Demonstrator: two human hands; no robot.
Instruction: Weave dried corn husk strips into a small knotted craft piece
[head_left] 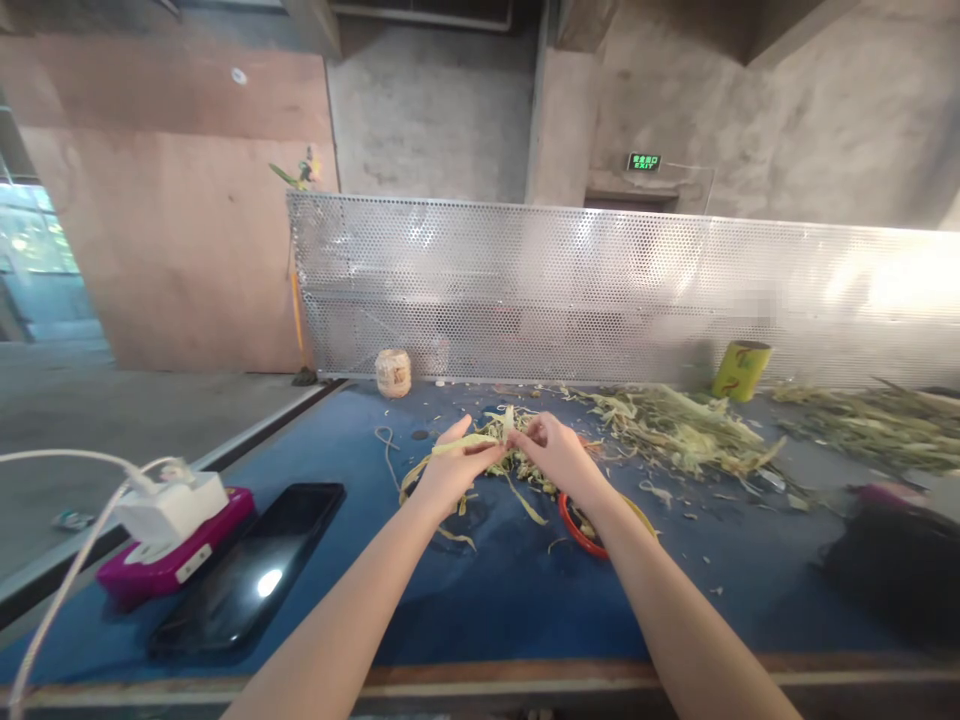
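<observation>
My left hand (459, 462) and my right hand (553, 447) meet over the middle of the blue table, with their fingertips close together. A pale yellow-green strip of dried husk (466, 442) lies over the fingers of my left hand, which pinches it. A short pale upright piece (508, 418) stands between the two hands, and my right thumb and fingers close on it. Beneath and behind the hands is a pile of husk scraps (491, 425), partly hidden by them. Partly covered by my right forearm is a red-rimmed round container (577, 532).
A black phone (255, 570) lies left, beside a magenta power strip (217, 530) with a white charger (169, 510). Dried husks (682, 430) spread out on the right, near a yellow can (741, 370). A twine spool (394, 372) stands by the perforated metal panel (495, 270).
</observation>
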